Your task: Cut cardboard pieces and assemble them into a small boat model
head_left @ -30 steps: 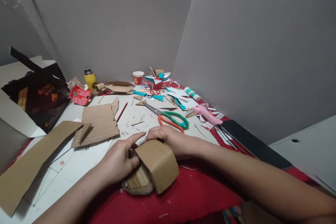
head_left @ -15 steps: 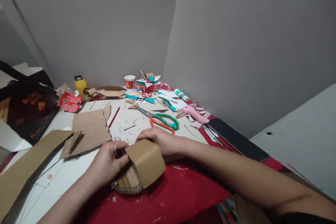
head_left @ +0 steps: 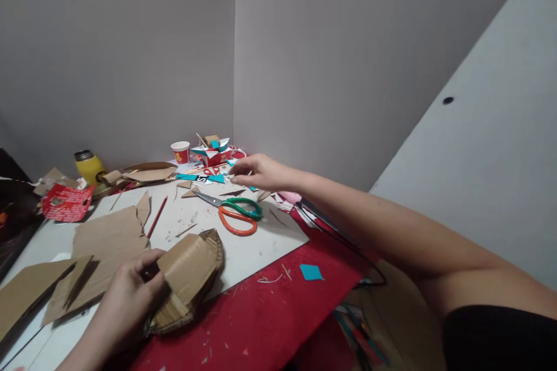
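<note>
My left hand (head_left: 134, 287) is closed on a cardboard craft piece (head_left: 187, 269), a curved corrugated shape with a flat brown strip across its top. It is held tilted above the red cloth and the white board. My right hand (head_left: 256, 171) is stretched out over paper scraps at the far side of the table. Its thumb and forefinger are apart, and the hand partly hides the scraps beneath. Nearer me than that hand lie scissors (head_left: 238, 215) with green and orange handles. A turquoise paper piece (head_left: 213, 178) lies just left of its fingertips.
A yellow bottle (head_left: 90, 169), a paper cup (head_left: 180, 152) and a red and turquoise paper model (head_left: 212, 152) stand along the back. Cardboard sheets (head_left: 108, 232) and a red pencil (head_left: 157, 217) lie at left. A turquoise scrap (head_left: 311, 272) rests on the red cloth (head_left: 278, 301).
My right hand has let go of the cardboard piece and moved forward to the paper scraps. My left hand still holds the piece, now turned. The view has swung right.
</note>
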A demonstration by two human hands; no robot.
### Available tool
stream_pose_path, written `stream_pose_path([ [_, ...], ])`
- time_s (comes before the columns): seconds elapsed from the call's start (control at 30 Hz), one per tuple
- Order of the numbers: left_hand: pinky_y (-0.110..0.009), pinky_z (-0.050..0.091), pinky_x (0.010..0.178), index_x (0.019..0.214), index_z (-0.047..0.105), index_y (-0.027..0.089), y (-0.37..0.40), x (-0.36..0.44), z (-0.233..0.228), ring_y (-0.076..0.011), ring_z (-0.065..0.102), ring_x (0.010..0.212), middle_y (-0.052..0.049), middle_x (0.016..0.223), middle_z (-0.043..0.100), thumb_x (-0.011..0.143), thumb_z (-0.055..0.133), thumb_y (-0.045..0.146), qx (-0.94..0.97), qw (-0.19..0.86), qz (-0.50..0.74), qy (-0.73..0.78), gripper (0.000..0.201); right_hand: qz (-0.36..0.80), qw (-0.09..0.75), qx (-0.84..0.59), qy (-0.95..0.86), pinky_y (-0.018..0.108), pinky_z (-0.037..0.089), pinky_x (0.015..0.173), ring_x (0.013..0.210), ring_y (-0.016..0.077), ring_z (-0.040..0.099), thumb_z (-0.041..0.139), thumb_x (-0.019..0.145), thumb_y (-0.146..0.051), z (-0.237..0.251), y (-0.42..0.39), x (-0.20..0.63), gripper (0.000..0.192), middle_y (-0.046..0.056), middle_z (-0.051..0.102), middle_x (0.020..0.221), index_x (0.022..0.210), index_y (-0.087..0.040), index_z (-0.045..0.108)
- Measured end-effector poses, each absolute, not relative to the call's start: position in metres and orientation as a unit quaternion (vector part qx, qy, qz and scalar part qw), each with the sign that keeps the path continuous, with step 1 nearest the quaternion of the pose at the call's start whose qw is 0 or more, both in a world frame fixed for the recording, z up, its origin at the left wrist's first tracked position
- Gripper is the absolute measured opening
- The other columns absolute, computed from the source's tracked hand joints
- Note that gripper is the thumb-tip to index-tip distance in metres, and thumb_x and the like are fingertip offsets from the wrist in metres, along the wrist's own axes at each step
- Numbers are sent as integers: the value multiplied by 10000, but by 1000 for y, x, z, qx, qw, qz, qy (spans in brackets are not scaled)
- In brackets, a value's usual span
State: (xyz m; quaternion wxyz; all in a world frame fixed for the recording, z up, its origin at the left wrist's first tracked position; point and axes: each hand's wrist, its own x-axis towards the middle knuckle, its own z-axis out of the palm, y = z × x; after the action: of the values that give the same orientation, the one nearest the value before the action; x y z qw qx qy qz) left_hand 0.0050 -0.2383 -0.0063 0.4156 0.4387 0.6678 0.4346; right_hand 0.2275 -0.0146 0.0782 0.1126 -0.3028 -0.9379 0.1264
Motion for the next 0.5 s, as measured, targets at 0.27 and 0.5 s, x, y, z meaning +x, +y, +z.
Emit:
stream_pose_path([
  [0.27,-261,523,599,736,729,189,-233,-5,-14,-174,640,592,5,664,724,455,863,177,343,441,533,635,311,-6,-35,-523,-852,339,473,685,894,315,662,606,843,-428,35,25,282,366,196,708,964,1053,-131,641],
  [0.5,-221,456,552,681,710,170,-233,-8,-10,-132,556,555,13,587,649,474,789,124,331,413,597,603,226,-8,-54,-537,-842,346,464,716,996,322,649,516,887,-344,7,28,291,421,200,678,1105,1250,-132,495],
])
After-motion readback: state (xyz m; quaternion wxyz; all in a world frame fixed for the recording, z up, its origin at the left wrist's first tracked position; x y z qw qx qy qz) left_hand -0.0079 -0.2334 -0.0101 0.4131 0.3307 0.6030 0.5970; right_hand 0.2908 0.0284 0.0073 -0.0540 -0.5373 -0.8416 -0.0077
